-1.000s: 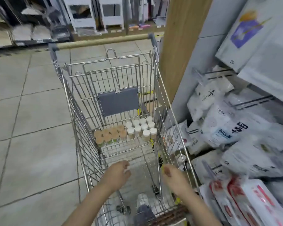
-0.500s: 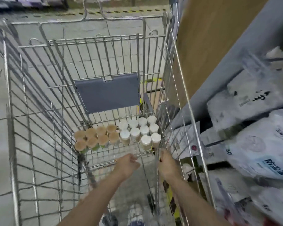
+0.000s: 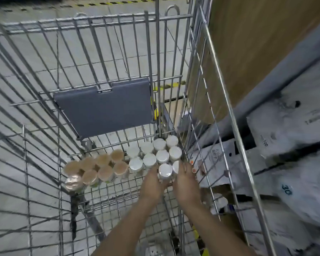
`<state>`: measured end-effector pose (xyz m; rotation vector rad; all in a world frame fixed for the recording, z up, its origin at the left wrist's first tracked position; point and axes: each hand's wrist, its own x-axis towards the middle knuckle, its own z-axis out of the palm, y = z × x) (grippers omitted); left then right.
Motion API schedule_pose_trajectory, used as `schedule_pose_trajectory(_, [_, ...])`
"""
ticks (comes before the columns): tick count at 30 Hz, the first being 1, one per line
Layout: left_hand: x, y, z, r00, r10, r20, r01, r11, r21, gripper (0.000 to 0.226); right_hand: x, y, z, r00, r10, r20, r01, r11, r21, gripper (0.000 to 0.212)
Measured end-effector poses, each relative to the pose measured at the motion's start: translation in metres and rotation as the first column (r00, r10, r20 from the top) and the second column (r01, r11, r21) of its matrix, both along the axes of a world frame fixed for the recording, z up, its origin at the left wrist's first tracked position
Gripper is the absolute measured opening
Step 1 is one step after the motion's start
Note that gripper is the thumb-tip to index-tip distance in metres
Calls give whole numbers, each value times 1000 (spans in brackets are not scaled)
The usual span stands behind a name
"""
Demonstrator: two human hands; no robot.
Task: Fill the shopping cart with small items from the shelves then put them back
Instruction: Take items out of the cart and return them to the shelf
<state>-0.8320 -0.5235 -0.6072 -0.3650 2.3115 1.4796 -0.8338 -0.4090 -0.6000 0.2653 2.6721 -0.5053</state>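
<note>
Two hands: our left hand [image 3: 152, 182] and right hand [image 3: 186, 180] each grip a white-lidded jar [image 3: 165, 170] on the shopping cart [image 3: 229, 111] floor.
Risk: we judge packed neighbours, white-lidded [image 3: 163, 156] and tan-lidded jars [image 3: 104, 171], could topple as ours lift.
Obstruction: cart's right wire wall crowds our right hand.
Surroundings: grey seat flap [image 3: 103, 109]; bagged goods [image 3: 294, 163] shelved right.

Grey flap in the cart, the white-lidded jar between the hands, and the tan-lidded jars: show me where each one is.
grey flap [image 3: 104, 106]: head view, middle of its flat face.
white-lidded jar [image 3: 165, 169]: head view, top of its lid.
tan-lidded jars [image 3: 105, 172]: head view, lid of one near-row jar.
</note>
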Motion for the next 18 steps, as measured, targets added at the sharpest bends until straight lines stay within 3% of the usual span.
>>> schedule_pose_trajectory(5, [0,-3,-4,996,22,-82,-27,997,-69,38,1,-4,-6,999,3,-44,2,993,114,70])
schedule_pose_trajectory(9, [6,-9,-12,995,22,-101,-33,994,-106,44,3,-4,-14,996,-9,-87,18,995,103,65])
schedule_pose_trajectory(14, [23,-22,-7,986,101,-130,-115,987,-111,44,14,-1,-12,991,-64,-121,61,998,-29,61])
schedule_pose_trajectory(18, [38,-42,15,972,201,-122,-210,976,-64,41,34,-8,11,955,-252,-156,218,954,-207,57])
